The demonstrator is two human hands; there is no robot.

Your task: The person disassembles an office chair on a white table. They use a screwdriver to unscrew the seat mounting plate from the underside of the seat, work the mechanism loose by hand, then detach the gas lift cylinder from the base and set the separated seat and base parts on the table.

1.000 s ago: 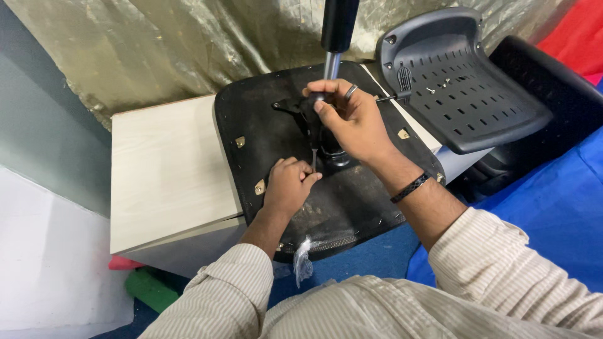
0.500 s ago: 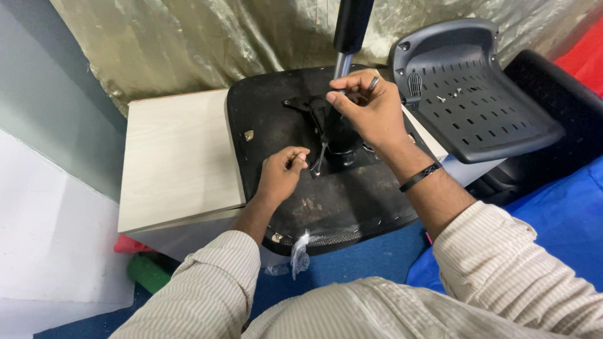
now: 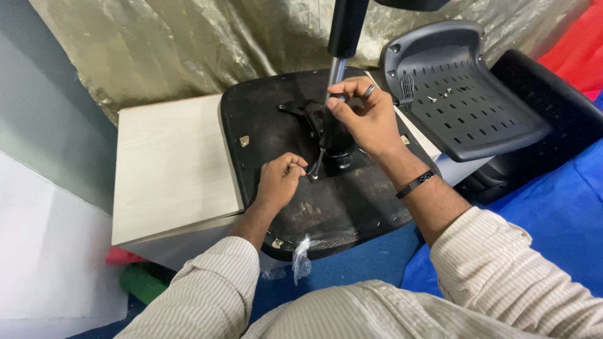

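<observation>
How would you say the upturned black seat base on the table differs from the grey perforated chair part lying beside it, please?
The seat base is black, flat and unperforated, while the perforated chair part is grey, curved with a raised rim, and dotted with holes. The seat base carries a mounted mechanism and an upright gas cylinder; the perforated chair part holds only a few loose screws. Both hands work at the seat base, left hand and right hand; neither touches the grey part. Both rest on the pale table.

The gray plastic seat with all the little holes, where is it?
The gray perforated seat sits at the upper right of the head view, just right of the right hand and the black chair base.
</observation>
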